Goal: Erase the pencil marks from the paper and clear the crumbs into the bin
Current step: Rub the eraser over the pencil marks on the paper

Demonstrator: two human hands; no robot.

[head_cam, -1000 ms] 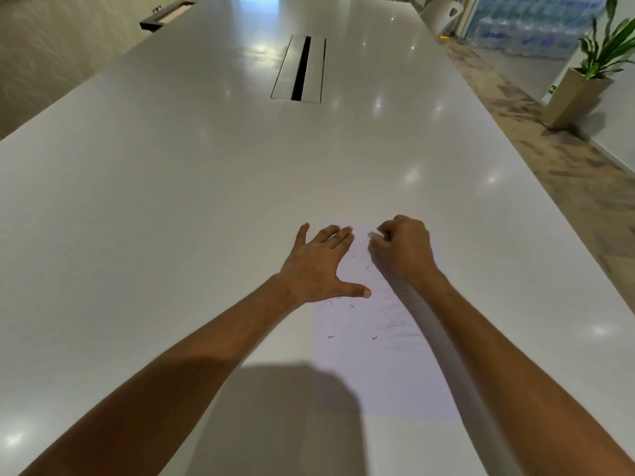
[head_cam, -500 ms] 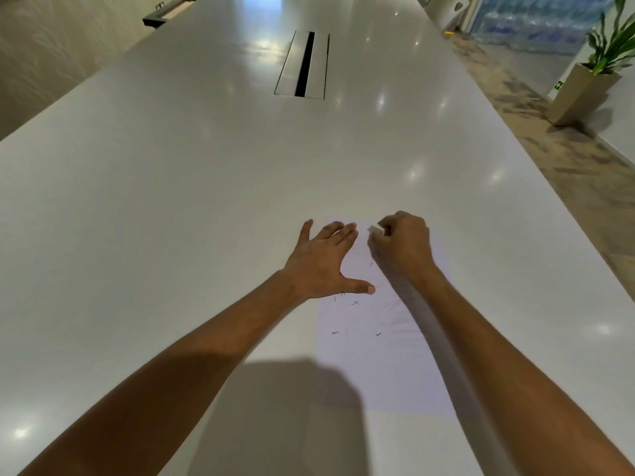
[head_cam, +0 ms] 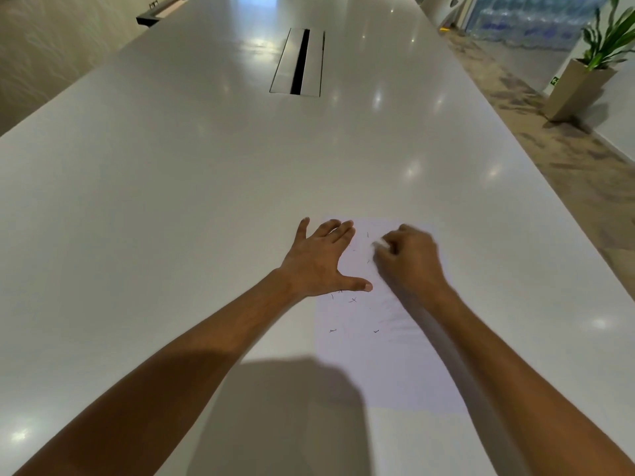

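Observation:
A white sheet of paper [head_cam: 385, 365] lies on the grey table [head_cam: 171, 201] in front of me. Small dark pencil marks and crumbs [head_cam: 353, 300] are scattered over its upper half. My left hand [head_cam: 319, 261] lies flat with fingers spread on the paper's upper left corner, thumb stretched across the sheet. My right hand [head_cam: 410, 261] is a blurred fist on the upper right part of the paper, gripping a small white eraser [head_cam: 382, 244] whose tip shows at the fingers. No bin is in view.
A cable slot with a dark opening [head_cam: 299, 61] sits in the table's middle, far ahead. A potted plant [head_cam: 584, 80] stands on the floor at the right, past the table's right edge. A dark tray-like object [head_cam: 161, 12] is at the far left edge.
My right hand with the eraser has moved slightly toward me and to the right across the paper's top and is now motion-blurred. The left hand has stayed flat on the sheet.

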